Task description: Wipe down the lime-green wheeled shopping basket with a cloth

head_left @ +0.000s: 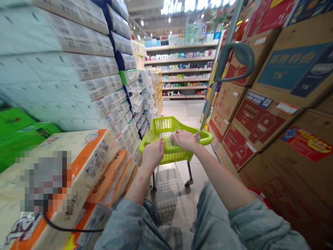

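Observation:
A lime-green plastic shopping cart [166,123] stands right in front of me in a narrow aisle, its basket lattice showing the floor through it. My left hand [154,152] is closed around the left part of its handle, knuckles up. Further right, my right hand [185,139] lies over the same handle with fingers bent round it. Something small and pale, perhaps a label on the handle, shows between the two hands; I cannot make it out. Two dark cart legs with casters are visible below.
Tall stacks of tissue packs [99,52] line the left, with orange-and-cream packs [78,163] lower and nearer. Cardboard cartons [265,125] rise on the right, beside a grey pole with a looped handle [248,62]. Product shelves [179,71] stand ahead across the tiled floor [188,111].

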A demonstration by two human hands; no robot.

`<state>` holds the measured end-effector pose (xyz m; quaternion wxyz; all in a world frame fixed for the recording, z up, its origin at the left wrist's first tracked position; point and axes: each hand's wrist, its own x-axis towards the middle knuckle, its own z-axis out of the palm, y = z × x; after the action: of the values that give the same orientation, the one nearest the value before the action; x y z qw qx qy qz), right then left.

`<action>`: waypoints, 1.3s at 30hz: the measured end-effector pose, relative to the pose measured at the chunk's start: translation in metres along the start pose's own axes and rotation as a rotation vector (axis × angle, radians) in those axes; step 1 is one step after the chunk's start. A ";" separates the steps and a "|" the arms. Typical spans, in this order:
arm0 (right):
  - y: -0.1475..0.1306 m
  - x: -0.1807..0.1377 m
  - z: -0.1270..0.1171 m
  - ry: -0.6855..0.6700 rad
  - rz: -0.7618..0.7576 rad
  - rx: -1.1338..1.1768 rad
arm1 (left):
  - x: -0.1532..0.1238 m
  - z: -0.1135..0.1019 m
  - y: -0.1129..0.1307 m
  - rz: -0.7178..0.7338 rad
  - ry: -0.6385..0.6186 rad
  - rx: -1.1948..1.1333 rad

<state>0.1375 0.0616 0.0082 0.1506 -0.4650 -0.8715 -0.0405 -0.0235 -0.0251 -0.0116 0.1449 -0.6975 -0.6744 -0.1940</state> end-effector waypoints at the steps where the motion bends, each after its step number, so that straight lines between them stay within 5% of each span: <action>1: 0.003 0.001 -0.001 -0.019 0.017 0.014 | 0.002 -0.002 -0.002 -0.036 -0.034 0.033; 7: 0.004 -0.008 -0.001 0.037 -0.006 0.005 | 0.004 0.000 0.001 -0.125 -0.109 0.146; 14: -0.029 -0.031 -0.003 0.124 -0.069 -0.049 | -0.002 0.000 0.013 -0.151 -0.099 0.149; 25: -0.026 0.012 -0.021 -0.325 0.004 0.066 | -0.008 0.004 0.035 -0.191 -0.047 0.123; 28: -0.025 -0.003 -0.015 -0.139 0.035 0.069 | -0.008 0.006 0.035 -0.206 -0.030 0.118; 33: -0.043 -0.060 0.015 0.446 -0.049 0.166 | -0.005 0.008 0.032 -0.177 -0.043 0.129; 39: -0.059 -0.097 0.063 0.644 0.014 0.221 | -0.003 0.007 0.036 -0.149 -0.041 0.176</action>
<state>0.1257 -0.0360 -0.0765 0.4679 -0.4152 -0.7750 -0.0897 0.0126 -0.0260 -0.0169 0.1770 -0.6339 -0.7417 -0.1297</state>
